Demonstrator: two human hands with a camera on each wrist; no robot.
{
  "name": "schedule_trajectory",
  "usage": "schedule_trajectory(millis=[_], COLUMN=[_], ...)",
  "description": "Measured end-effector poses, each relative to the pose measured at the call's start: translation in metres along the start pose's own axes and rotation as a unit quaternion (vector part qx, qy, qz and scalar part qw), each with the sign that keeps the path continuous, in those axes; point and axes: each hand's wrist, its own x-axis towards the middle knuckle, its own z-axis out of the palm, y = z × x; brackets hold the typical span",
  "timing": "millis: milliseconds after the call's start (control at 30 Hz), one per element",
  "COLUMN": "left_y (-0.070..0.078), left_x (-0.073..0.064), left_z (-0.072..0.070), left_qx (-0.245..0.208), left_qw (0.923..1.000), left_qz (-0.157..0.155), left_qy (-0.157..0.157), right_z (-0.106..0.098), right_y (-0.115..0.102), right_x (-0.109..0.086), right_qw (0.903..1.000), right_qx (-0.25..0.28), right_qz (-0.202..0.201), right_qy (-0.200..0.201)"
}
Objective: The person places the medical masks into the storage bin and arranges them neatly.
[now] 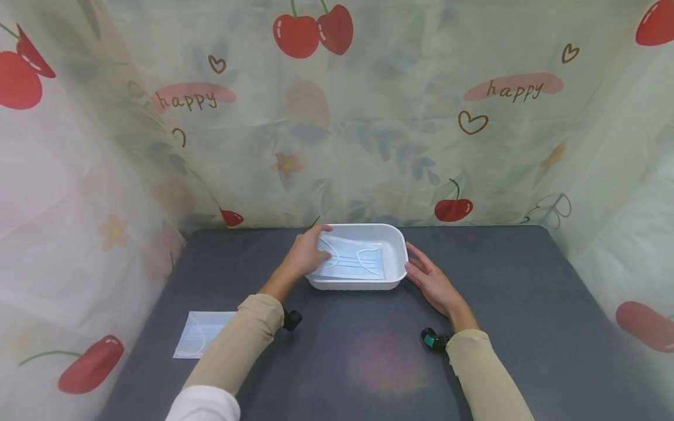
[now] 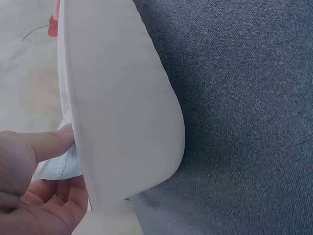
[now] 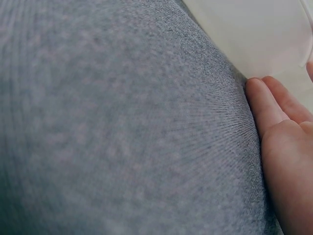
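Note:
A white rectangular tray (image 1: 354,285) stands near the table's back edge. In it lies a light blue pleated face mask (image 1: 350,264) with white ear loops, filling the left and middle of the tray. My left hand (image 1: 306,252) is at the tray's left end, pinching the left end of the mask. In the left wrist view the mask's edge (image 2: 66,166) shows between thumb and fingers, beside the tray wall (image 2: 122,98). My right hand (image 1: 434,286) has its fingers extended, fingertips at the tray's right side.
Another face mask (image 1: 202,332) lies flat on the dark grey table (image 1: 368,362) at the left, partly covered by the left forearm. A curtain (image 1: 368,134) printed with cherries surrounds the table at the back and sides.

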Motion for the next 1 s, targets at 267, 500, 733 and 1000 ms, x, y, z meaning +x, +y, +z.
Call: schedule_trajectory(millis=[267, 500, 733, 1000], left_y=[0.003, -0.001, -0.016, -0.028], left_x=[-0.004, -0.007, -0.011, -0.025], left_z=[-0.002, -0.003, -0.005, -0.012], left_qx=[0.016, 0.02, 0.0, -0.033], left_qw=[0.9995, 0.9972, 0.9941, 0.9952], left_qz=[0.018, 0.047, 0.059, 0.056], left_qy=[0.018, 0.055, 0.091, 0.074], right_z=[0.001, 0.001, 0.002, 0.0], right_y=[-0.001, 0.0, -0.001, 0.001], right_x=[0.001, 0.001, 0.001, 0.002], right_qw=[1.0, 1.0, 1.0, 0.9999], right_qx=[0.002, 0.005, 0.008, 0.01], right_qz=[0.0, 0.005, 0.004, 0.008], right_qy=[0.003, 0.002, 0.001, 0.007])
